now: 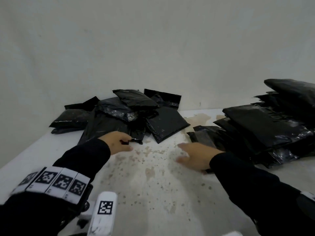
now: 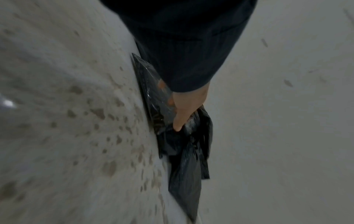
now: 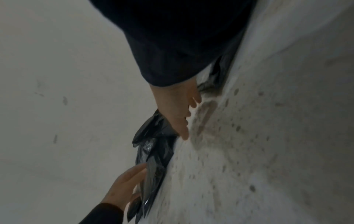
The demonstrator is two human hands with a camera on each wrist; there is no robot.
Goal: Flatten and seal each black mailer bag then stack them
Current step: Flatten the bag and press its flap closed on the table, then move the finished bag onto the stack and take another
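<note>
Mailer bags (image 1: 122,116) — stained table (image 1: 153,176) between

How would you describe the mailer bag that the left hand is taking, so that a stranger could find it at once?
Start from the loose heap of black mailer bags against the wall at the far left of the white table. Go to the heap's near edge, where the left hand reaches in. The bag is the narrow one pointing towards the person; unlike its neighbours, its near corner is pinched by fingers.
</note>
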